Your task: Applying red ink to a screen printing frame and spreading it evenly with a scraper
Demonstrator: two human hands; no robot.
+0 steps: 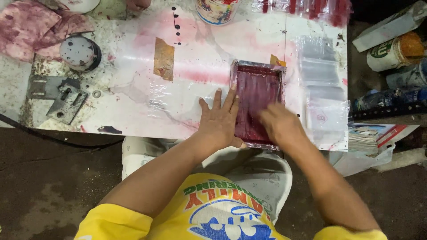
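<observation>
A rectangular metal tray (pixel 235 71) filled with dark red material lies on the white stained worktable (pixel 133 111). My left hand (pixel 219 120) rests flat on the table with its fingers spread, pressed against the tray's left edge. My right hand (pixel 280 124) lies over the lower right part of the tray's red surface and is blurred; whether it holds something is not visible. A stack of clear plastic bags (pixel 320 89) lies just right of the tray.
A round metal lid (pixel 79 53) and grey metal brackets (pixel 62 100) sit at the table's left. A printed cup (pixel 217 10) stands at the far edge, with red-filled packets (pixel 311 9) beside it. Jars and bottles (pixel 393 53) and a stack of papers (pixel 369 135) are at right.
</observation>
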